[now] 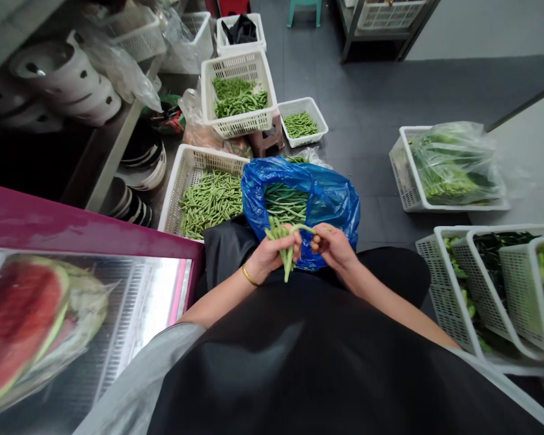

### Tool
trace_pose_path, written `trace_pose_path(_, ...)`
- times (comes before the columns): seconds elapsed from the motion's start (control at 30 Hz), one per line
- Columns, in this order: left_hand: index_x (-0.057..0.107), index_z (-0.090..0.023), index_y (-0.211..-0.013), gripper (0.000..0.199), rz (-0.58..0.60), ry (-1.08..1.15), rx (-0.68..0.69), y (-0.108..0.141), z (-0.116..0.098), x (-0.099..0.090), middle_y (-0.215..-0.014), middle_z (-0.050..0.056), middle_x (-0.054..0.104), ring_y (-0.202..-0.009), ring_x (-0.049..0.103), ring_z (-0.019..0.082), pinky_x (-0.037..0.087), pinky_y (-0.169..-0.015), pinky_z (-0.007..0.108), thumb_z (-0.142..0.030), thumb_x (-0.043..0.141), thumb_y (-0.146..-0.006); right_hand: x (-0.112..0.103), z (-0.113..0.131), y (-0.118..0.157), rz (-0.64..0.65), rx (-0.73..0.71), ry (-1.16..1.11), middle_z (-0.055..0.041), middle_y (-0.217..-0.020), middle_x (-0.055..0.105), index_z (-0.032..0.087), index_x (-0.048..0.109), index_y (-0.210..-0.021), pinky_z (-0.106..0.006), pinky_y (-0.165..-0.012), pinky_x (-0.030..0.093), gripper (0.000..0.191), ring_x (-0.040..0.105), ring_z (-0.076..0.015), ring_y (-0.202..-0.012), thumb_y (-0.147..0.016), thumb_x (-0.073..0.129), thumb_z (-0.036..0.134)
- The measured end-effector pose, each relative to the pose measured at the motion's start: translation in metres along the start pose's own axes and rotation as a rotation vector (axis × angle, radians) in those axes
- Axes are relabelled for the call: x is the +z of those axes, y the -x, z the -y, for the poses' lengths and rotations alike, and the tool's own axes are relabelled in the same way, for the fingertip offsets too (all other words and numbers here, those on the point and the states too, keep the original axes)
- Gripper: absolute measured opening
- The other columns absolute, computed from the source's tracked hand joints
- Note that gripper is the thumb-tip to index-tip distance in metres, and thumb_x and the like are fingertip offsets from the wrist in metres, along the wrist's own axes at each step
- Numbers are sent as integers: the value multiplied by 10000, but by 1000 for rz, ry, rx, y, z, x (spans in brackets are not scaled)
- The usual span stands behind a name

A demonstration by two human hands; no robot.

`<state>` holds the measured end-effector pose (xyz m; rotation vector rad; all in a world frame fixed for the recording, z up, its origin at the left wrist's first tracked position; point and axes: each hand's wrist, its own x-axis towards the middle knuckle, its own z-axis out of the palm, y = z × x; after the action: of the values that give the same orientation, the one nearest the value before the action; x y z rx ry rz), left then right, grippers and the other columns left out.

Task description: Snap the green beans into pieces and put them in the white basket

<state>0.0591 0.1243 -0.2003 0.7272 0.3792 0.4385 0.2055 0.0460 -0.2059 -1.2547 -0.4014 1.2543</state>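
Green beans in both hands, at blue bag's edge, floor rightward

I see a broad, smooth black apron with a faint sheen across the person's front, a plain grey fabric sleeve near left, dark black trousers at the right knee, and a slim gold-coloured bangle ringing the left wrist.

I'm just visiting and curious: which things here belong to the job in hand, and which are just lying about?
Seemingly part of the job:
beans, held by left hand and right hand
blue bag
bean crate, likely

Seemingly lying about:
watermelon
stool
greens in clear bag
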Motion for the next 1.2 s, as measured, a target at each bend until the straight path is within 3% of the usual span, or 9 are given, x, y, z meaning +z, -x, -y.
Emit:
trace_pose_path(0.1,500,-160,-638,327,-316,82,172,-12,-13,-12,-556,-38,529,-440,470,54,410,-464,194,-383,736,-604,3,-14,7,-15,-66,158,44,-520,549,199,573,-724,-255,-449,452,298,548,-122,-444,-677,655,483)
trace_pose_path(0.17,518,-150,-670,306,-384,-47,104,-16,-17,-19,-623,-11,581,-529,545,79,441,-509,198,-348,742,-605,1,-15,8,67,-182,482,12,-580,599,192,601,-780,-271,-524,468,282,587,-142,-508,-767,575,473)
trace_pose_path(0.37,486,-137,-712,380,-1,-512,-318,-9,-3,-21,-593,-14,559,-527,568,121,441,-508,237,-359,763,-578,-4,-4,1,276,-429,1608,-129,-727,647,124,640,-721,-236,-530,337,428,588,-156,-653,-906,357,387)
trace_pose_path(0.43,475,-144,-717,362,48,-611,-290,-7,-1,-18,-598,-36,529,-530,546,103,432,-532,235,-350,748,-598,-4,-2,1,354,-359,1555,-104,-657,628,131,618,-662,-231,-505,311,480,558,-134,-587,-906,334,431)
trace_pose_path(0.63,528,-142,-721,278,80,-641,-107,-6,1,-21,-674,-6,554,-629,528,103,423,-629,239,-335,716,-653,-14,3,9,629,92,518,36,-334,373,197,429,-451,-227,-358,299,622,337,-82,-291,-841,251,647)
trace_pose_path(0.77,508,-157,-794,383,-185,-141,-135,-13,0,-45,-710,30,631,-567,572,115,448,-550,238,-358,755,-581,-22,24,-14,971,329,855,16,-475,588,160,655,-674,-208,-399,355,369,487,-98,-384,-714,606,524)
trace_pose_path(0.97,540,-136,-756,298,-306,97,-164,-23,-2,-60,-513,-49,511,-465,512,78,463,-504,217,-176,740,-539,27,11,-100,225,-209,1723,-177,-1026,665,117,635,-1016,-319,-727,462,323,637,-264,-907,-866,491,364)
trace_pose_path(1.1,506,-144,-705,276,-396,87,-304,-23,6,-55,-509,-22,546,-467,555,109,459,-453,210,-150,720,-532,50,4,-133,263,-114,1897,-233,-1029,646,64,624,-959,-331,-765,457,238,629,-288,-949,-848,489,226)
trace_pose_path(1.2,518,-140,-721,257,-422,100,-336,-22,8,-50,-557,14,610,-458,558,107,447,-431,201,-144,715,-557,40,28,-119,159,-240,1771,-169,-942,673,116,609,-912,-322,-741,457,194,635,-262,-887,-841,477,239)
